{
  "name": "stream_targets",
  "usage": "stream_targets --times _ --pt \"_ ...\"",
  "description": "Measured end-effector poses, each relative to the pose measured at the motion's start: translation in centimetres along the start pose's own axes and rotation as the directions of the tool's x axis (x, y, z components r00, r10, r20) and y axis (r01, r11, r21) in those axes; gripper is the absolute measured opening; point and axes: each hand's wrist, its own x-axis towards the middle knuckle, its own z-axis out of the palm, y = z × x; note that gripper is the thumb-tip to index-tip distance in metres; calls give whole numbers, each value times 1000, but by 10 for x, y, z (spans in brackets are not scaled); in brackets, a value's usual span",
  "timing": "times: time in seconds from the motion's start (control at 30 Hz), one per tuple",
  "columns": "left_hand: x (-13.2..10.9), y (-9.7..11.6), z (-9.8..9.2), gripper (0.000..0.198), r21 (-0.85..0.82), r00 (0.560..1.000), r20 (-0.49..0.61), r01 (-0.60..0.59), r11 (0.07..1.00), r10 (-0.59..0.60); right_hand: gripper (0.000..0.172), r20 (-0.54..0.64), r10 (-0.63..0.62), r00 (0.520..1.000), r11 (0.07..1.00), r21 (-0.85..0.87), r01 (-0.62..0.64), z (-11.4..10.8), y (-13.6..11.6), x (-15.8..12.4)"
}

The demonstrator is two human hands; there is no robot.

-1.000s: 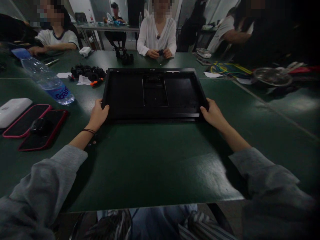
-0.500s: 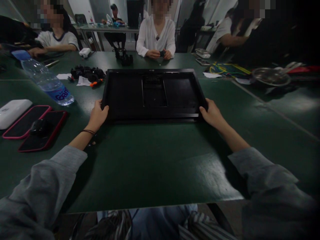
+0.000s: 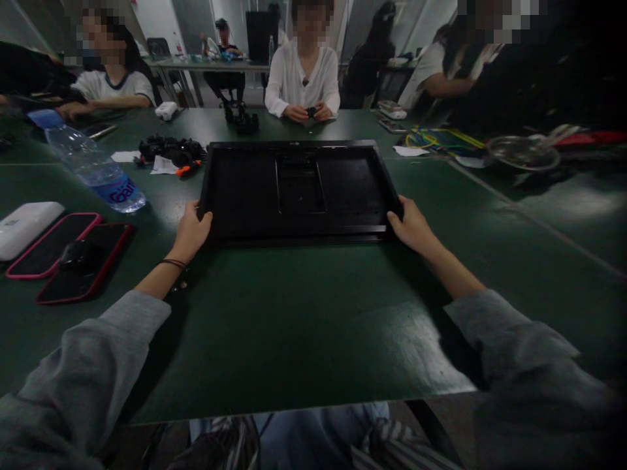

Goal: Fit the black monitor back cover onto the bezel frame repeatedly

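A wide black tray (image 3: 245,189) with a raised rim and a narrow rectangular recess in its middle lies flat, at or just above the green table (image 3: 294,326). At its left edge, my left hand (image 3: 193,228) is closed on the rim, thumb on top and fingers partly hidden behind. My right hand (image 3: 411,222) grips the opposite edge in the same way. Small shiny bits (image 3: 183,285) rest on the table beside my left wrist.
Left of me are a water bottle (image 3: 93,160), a white box-like device (image 3: 29,228) and two red-edged phones (image 3: 53,245) with a black object (image 3: 76,254) on top. Black parts (image 3: 169,149) lie behind the tray. Rightward sit yellow cables (image 3: 424,138) and a metal bowl (image 3: 524,156). Other people sit across.
The whole view has shifted slightly, with the table and tray a little lower in the picture. Both hands keep their grip on the tray.
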Motion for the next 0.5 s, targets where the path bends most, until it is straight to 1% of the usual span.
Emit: stream_targets --times 0.2,0.5 --pt "-3 7 -1 46 -22 1000 8 -6 1000 6 70 -2 12 1000 1000 -1 -12 1 1 0" --pt "1 -1 -1 47 -22 1000 20 13 1000 -13 71 18 25 1000 1000 -2 -25 -2 -3 0"
